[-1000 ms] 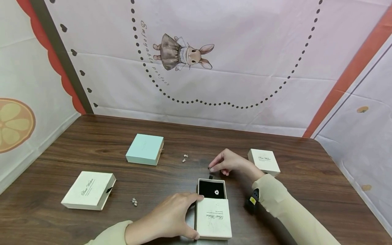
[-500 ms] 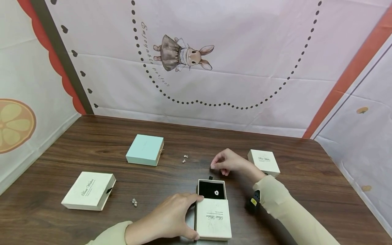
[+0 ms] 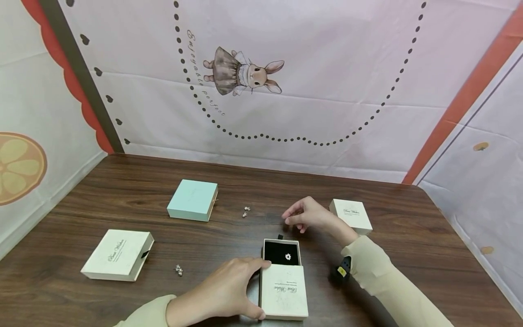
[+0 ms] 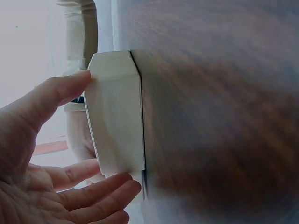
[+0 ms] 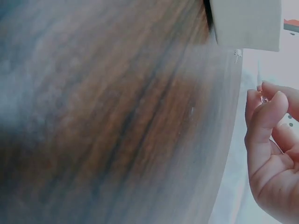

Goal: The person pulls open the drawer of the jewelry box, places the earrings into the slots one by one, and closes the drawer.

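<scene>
A cream jewelry box (image 3: 283, 290) stands partly slid out of its sleeve, with a black pad (image 3: 275, 250) showing in its drawer. One flower-shaped earring (image 3: 288, 257) sits on that pad. My left hand (image 3: 224, 288) holds the box's left side, thumb at the near corner and index finger at the far one; in the left wrist view the thumb and fingers span the sleeve's pale side (image 4: 116, 112). Beyond the drawer, my right hand (image 3: 308, 215) is raised over the table. In the right wrist view its fingertips pinch a small shiny earring (image 5: 264, 99), mostly hidden by them.
A light blue box (image 3: 193, 200) stands at the back left, with a pair of small earrings (image 3: 246, 211) to its right. Another cream box (image 3: 118, 254) lies at the left, near more small earrings (image 3: 179, 270). A third cream box (image 3: 352, 215) stands behind the right wrist.
My right hand has shifted slightly to the right, and its fingertips have changed their hold on the small piece. The left hand and the box have stayed in place.
</scene>
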Demonstrator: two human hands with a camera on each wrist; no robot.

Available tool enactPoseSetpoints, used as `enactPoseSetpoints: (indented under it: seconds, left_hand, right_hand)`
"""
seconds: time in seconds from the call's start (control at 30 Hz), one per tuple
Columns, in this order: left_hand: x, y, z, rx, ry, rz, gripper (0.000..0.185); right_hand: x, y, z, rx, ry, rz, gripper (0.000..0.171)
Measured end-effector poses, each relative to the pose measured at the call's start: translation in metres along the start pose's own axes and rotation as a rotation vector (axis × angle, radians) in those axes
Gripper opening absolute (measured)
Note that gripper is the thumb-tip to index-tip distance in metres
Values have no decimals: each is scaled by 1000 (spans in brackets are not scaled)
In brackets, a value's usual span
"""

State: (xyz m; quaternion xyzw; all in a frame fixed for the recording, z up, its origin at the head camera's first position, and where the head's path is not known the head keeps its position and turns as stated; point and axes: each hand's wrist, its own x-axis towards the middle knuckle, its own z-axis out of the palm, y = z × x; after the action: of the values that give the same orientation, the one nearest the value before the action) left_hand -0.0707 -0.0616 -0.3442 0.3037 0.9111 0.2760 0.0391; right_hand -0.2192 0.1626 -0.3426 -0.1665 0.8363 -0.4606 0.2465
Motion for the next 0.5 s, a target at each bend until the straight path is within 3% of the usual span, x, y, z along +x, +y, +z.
enactPoseSetpoints:
  seconds: [0.5]
  left_hand:
    - [-1,-1,0,-22,-8,-15,75]
  right_hand:
    - [-9,4,-3,121,-58,-34,27]
